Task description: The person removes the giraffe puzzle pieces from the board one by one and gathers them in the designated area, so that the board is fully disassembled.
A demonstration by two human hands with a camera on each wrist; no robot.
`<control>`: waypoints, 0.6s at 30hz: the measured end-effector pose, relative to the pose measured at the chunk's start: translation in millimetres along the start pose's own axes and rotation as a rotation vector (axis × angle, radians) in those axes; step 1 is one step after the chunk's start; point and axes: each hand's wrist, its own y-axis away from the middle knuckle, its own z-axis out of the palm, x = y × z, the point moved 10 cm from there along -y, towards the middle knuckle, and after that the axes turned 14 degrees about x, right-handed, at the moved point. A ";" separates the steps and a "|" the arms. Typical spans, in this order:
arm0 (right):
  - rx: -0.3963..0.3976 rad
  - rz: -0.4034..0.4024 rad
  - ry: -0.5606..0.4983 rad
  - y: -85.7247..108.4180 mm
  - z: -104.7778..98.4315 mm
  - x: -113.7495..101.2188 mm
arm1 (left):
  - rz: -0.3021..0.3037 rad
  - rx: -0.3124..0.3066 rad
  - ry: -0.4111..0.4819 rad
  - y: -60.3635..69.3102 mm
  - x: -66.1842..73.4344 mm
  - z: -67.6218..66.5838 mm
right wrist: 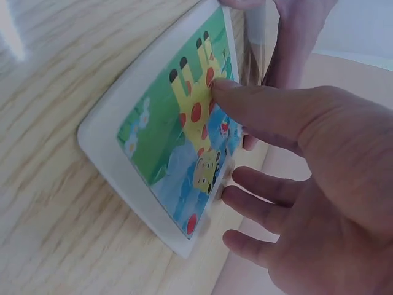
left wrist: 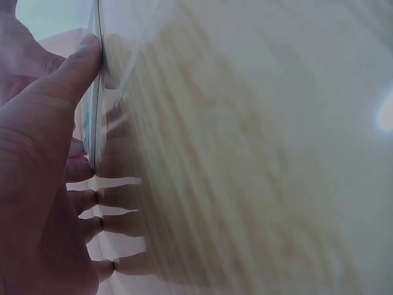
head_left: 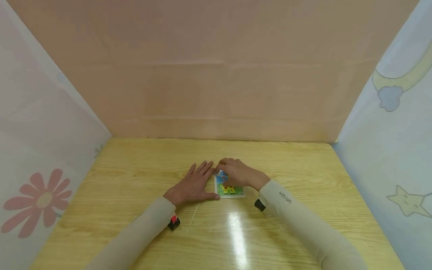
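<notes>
A small white-framed picture board [head_left: 236,196] with a yellow, red-spotted giraffe on blue and green lies flat on the table. My left hand [head_left: 195,187] rests palm down at its left side, fingers spread, the thumb touching its near left corner. My right hand [head_left: 240,174] reaches over it from the right. In the right wrist view the right thumb of that hand [right wrist: 331,141] touches the giraffe's body, the other fingers bent loosely beyond the far edge. The left wrist view shows the board [left wrist: 93,123] edge-on beside my left hand [left wrist: 37,147].
The wooden table [head_left: 135,165] reaches a tan back wall [head_left: 219,75]. Side sheets carry a red flower [head_left: 44,200] on the left and a star [head_left: 408,200] on the right. Black straps [head_left: 260,205] show at both wrists.
</notes>
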 end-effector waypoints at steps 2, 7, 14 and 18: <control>0.007 -0.006 -0.020 -0.9 -1.0 -1.0 | 0.002 0.000 -0.001 -0.3 0.2 0.3; 0.050 -0.026 -0.019 -2.9 -3.1 -4.6 | 0.006 0.002 -0.016 -0.6 -0.7 0.6; 0.144 -0.078 0.060 -3.7 -5.0 -6.5 | -0.005 -0.019 -0.042 -1.7 -0.9 1.4; 0.197 -0.082 0.015 -3.6 -6.6 -6.1 | -0.015 -0.030 -0.035 -1.2 1.1 0.9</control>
